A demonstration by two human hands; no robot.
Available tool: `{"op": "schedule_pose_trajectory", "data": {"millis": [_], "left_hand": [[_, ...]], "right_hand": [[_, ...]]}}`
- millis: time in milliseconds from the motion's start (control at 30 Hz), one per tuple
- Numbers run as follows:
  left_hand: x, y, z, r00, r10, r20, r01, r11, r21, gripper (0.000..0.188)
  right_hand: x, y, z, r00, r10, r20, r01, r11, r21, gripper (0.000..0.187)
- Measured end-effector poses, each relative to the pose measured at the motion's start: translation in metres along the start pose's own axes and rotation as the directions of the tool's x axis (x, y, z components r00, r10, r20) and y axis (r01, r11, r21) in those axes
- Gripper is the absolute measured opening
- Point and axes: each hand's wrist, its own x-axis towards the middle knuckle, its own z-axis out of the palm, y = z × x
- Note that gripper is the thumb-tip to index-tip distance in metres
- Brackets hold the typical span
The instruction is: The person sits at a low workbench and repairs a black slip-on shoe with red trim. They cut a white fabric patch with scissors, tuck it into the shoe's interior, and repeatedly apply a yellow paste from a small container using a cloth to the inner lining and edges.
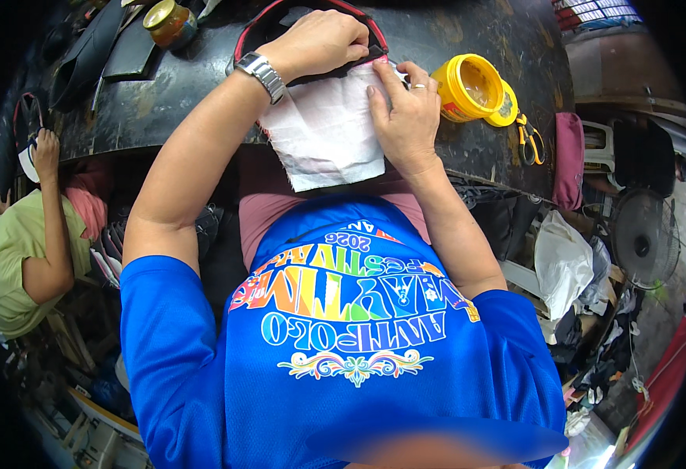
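Note:
On the dark table in front of me lies a black piece with red edging (373, 30), its shape partly hidden by my left hand. A white cloth with frayed edges (323, 129) extends from it toward me, hanging over the table's near edge. My left hand (323, 41), above a silver wristwatch, is closed with its fingers curled at the black piece's right corner; what they grip is hidden. My right hand (411, 113) rests on the cloth's right edge, thumb and index finger stretched out and apart, its index fingertip close to that same corner.
Right of my right hand, an open yellow jar (468, 87) stands by its yellow lid (504, 105) and yellow-black handled scissors (529, 141). A glass jar (169, 23) and black sheets (130, 59) lie far left. A co-worker's hand (46, 155) is left; a fan (646, 238) stands right.

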Motion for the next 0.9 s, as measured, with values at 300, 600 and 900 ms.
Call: {"op": "schedule_pose_trajectory", "data": {"millis": [300, 600, 900], "left_hand": [[0.000, -0.013, 0.012, 1.000, 0.003, 0.000, -0.003, 0.999, -0.032, 0.023], [0.003, -0.014, 0.012, 0.993, -0.082, 0.081, 0.092, 0.988, -0.127, 0.024], [0.009, -0.016, 0.008, 0.993, -0.075, 0.092, 0.084, 0.991, -0.102, 0.027]], "right_hand": [[-0.008, -0.001, 0.011, 0.997, -0.081, 0.009, 0.080, 0.965, -0.248, 0.054], [-0.007, -0.005, 0.004, 0.992, -0.087, 0.095, 0.108, 0.965, -0.240, 0.037], [0.019, 0.004, -0.022, 0.935, -0.211, 0.286, 0.287, 0.923, -0.257, 0.034]]}}
